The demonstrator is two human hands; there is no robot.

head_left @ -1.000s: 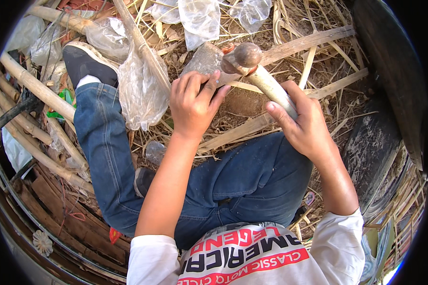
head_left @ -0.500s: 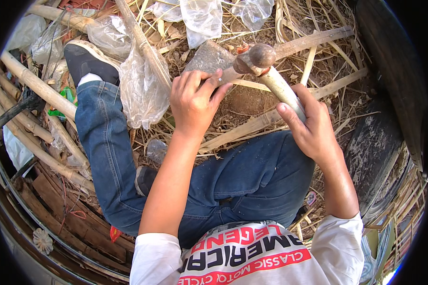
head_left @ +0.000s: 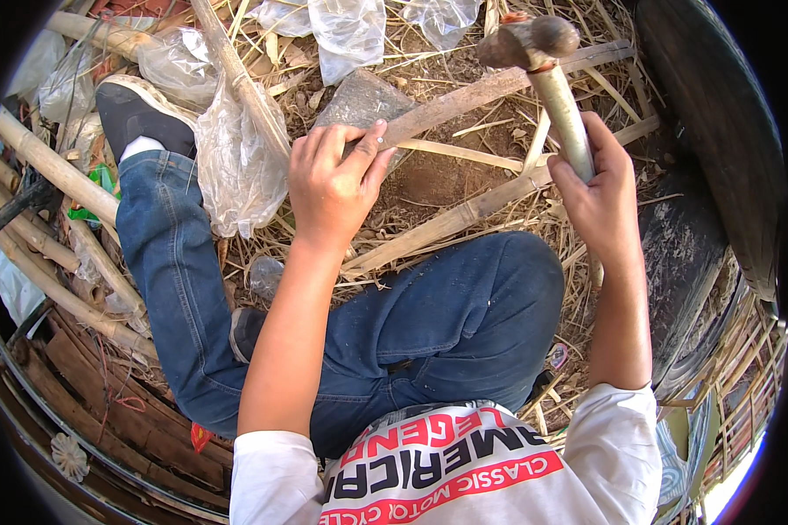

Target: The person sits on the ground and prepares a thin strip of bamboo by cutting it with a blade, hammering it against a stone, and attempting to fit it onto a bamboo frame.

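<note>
My right hand (head_left: 600, 188) is wrapped round the pale handle of a ball-peen hammer (head_left: 566, 114), whose rusty brown head points up and away from me. The head is raised above a flat wooden stick (head_left: 473, 94), apart from it. My left hand (head_left: 334, 179) is closed on the stick's near-left end, thumb and forefinger together on top. A tiny pale speck shows at those fingertips; I cannot make out what it is. Beneath that end lies a grey stone block (head_left: 359, 101), partly hidden by the hand and stick.
A split bamboo strip (head_left: 464, 219) slants across the straw in front of my bent knee. Clear plastic bags (head_left: 241, 162) lie by my left shoe (head_left: 144, 114). Bamboo poles (head_left: 57, 166) are stacked at left. A dark tyre-like object (head_left: 714, 131) stands at right.
The hammer has risen away from the stick, up and to the right, with my right hand. My left hand keeps its hold on the stick; the whole view has shifted slightly.
</note>
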